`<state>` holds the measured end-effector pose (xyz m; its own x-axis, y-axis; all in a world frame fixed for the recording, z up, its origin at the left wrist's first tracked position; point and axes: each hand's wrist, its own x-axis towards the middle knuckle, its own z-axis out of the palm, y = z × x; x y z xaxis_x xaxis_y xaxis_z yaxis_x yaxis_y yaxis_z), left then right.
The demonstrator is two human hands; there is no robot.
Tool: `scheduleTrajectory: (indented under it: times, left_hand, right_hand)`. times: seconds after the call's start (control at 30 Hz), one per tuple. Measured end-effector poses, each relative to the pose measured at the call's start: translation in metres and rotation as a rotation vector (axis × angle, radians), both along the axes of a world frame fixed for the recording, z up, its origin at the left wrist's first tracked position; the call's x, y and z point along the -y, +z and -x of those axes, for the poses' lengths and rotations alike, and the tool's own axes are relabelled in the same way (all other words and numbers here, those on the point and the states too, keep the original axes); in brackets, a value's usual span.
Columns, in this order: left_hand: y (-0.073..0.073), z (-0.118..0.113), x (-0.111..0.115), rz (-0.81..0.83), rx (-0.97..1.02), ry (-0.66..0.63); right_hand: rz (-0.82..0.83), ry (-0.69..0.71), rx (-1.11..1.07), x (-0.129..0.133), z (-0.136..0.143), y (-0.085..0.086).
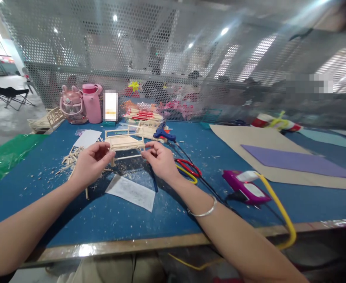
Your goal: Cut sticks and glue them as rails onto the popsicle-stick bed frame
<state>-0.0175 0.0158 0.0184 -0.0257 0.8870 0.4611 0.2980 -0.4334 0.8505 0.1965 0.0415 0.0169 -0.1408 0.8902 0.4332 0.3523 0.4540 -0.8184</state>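
Observation:
A small pale wooden bed frame (pixel 125 142) made of thin sticks is held just above the blue table, upright, between both hands. My left hand (pixel 94 160) pinches its left end near a leg. At the right end, my right hand (pixel 160 157) grips the frame between thumb and fingers. Below the frame lies a white paper strip (pixel 131 192) dusted with crumbs. Loose stick pieces (pixel 72 158) are piled left of my left hand. A blue glue gun (pixel 164 133) rests behind my right hand.
Scissors with red and yellow handles (pixel 190 168) and a magenta tool with a yellow cord (pixel 246 187) lie to the right. Purple sheet (pixel 302 163) is at far right. Pink bottles (pixel 92 104) and a metal mesh screen (pixel 161 47) stand at the back.

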Motion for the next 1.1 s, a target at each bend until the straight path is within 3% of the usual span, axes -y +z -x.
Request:
scheduleTrajectory:
  times: [0.2, 0.43, 0.53, 0.63, 0.73, 0.9, 1.1]
  left_hand:
    - [0.003, -0.001, 0.006, -0.055, -0.223, 0.037]
    - [0.001, -0.001, 0.001, 0.062, -0.548, -0.026]
    - [0.003, -0.002, 0.001, 0.086, -0.544, -0.035]
    - [0.003, -0.003, 0.0, 0.093, -0.531, -0.052]
    - [0.0, -0.002, -0.001, 0.106, -0.523, -0.061]
    - [-0.005, -0.001, -0.002, 0.103, -0.514, -0.072]
    - [-0.007, -0.004, -0.004, 0.076, -0.486, -0.096]
  right_hand:
    - [-0.034, -0.032, 0.121, -0.007, 0.0, -0.007]
    - [-0.084, -0.037, 0.569, -0.018, -0.011, -0.001]
    - [-0.147, -0.185, 0.539, -0.032, -0.025, 0.012]
    - [-0.114, -0.441, 0.814, -0.058, -0.039, 0.022]
    - [-0.001, -0.593, 0.949, -0.086, -0.051, 0.022]
    - [0.118, -0.621, 1.028, -0.104, -0.06, 0.013]
    - [0.025, -0.607, 1.018, -0.098, -0.053, 0.01]
